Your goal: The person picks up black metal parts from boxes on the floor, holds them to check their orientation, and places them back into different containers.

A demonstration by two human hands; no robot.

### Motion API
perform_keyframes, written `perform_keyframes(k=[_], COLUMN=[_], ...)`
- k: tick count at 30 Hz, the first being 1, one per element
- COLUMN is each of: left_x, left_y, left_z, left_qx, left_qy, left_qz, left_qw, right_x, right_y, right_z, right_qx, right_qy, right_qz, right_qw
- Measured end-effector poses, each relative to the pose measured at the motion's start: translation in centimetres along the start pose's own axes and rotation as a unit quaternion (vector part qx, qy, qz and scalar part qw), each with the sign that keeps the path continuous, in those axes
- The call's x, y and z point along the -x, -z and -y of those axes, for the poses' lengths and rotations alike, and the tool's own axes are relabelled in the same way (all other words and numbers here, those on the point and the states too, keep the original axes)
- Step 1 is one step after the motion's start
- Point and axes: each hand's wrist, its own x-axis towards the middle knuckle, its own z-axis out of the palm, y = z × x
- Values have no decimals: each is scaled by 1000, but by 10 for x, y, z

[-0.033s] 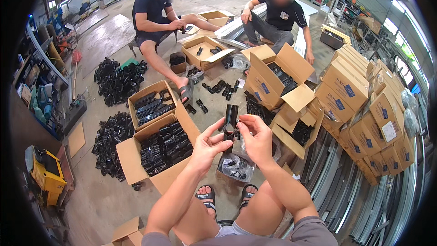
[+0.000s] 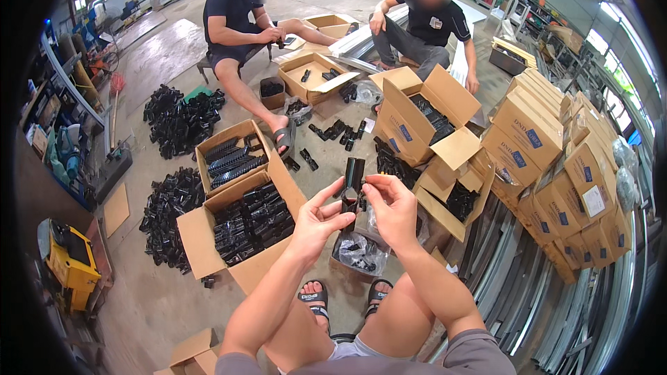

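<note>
In front of my knees, my left hand (image 2: 323, 214) grips a glossy black tubular fitting (image 2: 354, 179) near its lower part, thumb on one side and fingers on the other. The fitting stands upright, with a narrower waist at finger height. My right hand (image 2: 390, 205) is closed in a pinch against the fitting's right side. Whatever lies between those fingertips is too small to name. Below the hands, a small box holds a clear plastic bag (image 2: 363, 253) with dark small parts in it.
At left are open cartons (image 2: 187, 243) of black fittings and loose piles (image 2: 170, 219). More open cartons (image 2: 410, 142) stand ahead right, beside stacked closed boxes (image 2: 521, 132) and long metal profiles (image 2: 500, 285). Two people sit ahead; one holds a small dark piece (image 2: 281, 44).
</note>
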Motion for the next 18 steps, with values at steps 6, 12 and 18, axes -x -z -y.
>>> perform_keyframes(k=[6,12,18], left_x=[3,3,2], left_y=[6,7,5], left_z=[-1,0,1], left_qx=[-18,-24,-55], left_qy=[-8,-15,-26], left_qz=[-9,-10,-17], left_qw=[1000,1000,998], right_x=[4,3,1], right_y=[-7,-8,-5], right_z=[-4,-3,1], right_qx=[-23,20,129], right_qy=[-22,-19,72], right_qz=[-1,-1,10], right_qw=[999,1000,989])
